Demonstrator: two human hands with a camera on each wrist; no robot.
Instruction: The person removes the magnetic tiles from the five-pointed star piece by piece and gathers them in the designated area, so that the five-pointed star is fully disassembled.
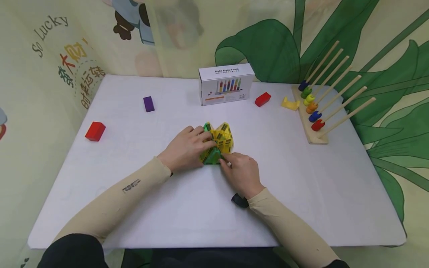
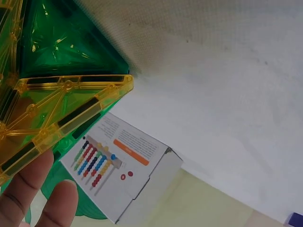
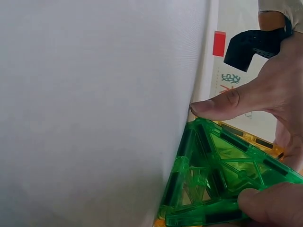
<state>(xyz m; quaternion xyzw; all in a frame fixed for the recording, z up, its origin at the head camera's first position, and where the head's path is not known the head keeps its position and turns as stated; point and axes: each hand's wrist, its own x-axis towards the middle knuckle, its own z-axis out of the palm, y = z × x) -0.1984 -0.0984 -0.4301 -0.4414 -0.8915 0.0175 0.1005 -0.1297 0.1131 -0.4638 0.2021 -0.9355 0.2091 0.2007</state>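
Observation:
At the middle of the table is a star-like build of magnetic tiles (image 1: 223, 138), made of see-through yellow and green triangles. From its left side my left hand (image 1: 191, 146) grips it, fingers over the top and thumb low at the near edge. My right hand (image 1: 244, 173) pinches the near green triangular tile (image 1: 212, 156) with thumb and fingers. The right wrist view shows that green tile (image 3: 236, 161) close up, with a thumb (image 3: 270, 203) on it. In the left wrist view, fingertips (image 2: 35, 175) lie by a yellow tile (image 2: 61, 109). My palms hide part of the build.
Behind the build stands a white box (image 1: 227, 85). A wooden peg rack with beads (image 1: 310, 115) is at the right. Lying about are a red block (image 1: 95, 131), a purple block (image 1: 149, 104), another red block (image 1: 263, 99) and a yellow curved piece (image 1: 290, 104).

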